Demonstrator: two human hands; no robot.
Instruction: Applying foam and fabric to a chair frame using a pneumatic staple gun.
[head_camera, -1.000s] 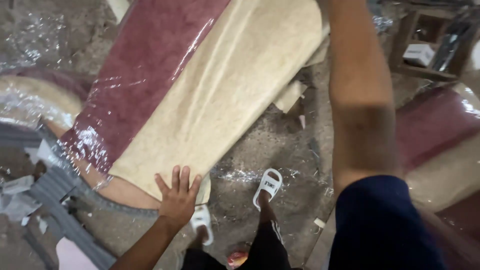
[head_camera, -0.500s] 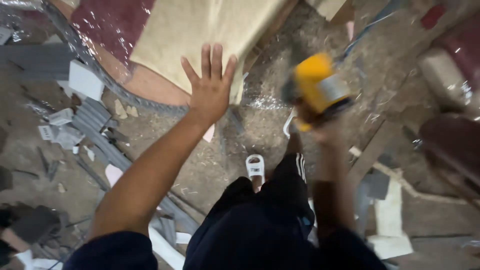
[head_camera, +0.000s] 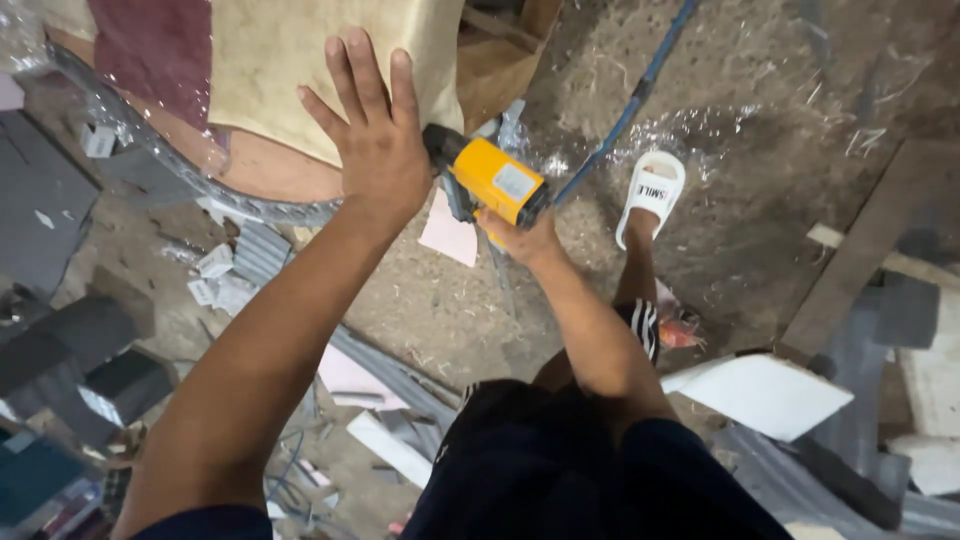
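My left hand (head_camera: 375, 135) lies flat, fingers spread, on the lower edge of a cream and maroon upholstered panel (head_camera: 300, 70) wrapped in clear plastic. My right hand (head_camera: 520, 235) grips a yellow and black pneumatic staple gun (head_camera: 485, 180), whose nose points at the panel edge right beside my left hand. A blue air hose (head_camera: 630, 100) runs from the gun up and to the right. My foot in a white slipper (head_camera: 650, 195) stands on the dusty floor to the right.
Grey foam offcuts (head_camera: 90, 360) and small white scraps (head_camera: 220, 280) litter the floor at left. A white board piece (head_camera: 770, 395) and wooden planks (head_camera: 860, 260) lie at right. Sawdust covers the concrete floor.
The view has tilted down and closer. My right hand has brought the yellow staple gun left, up against the panel edge beside my left hand, which stays pressed on the panel.
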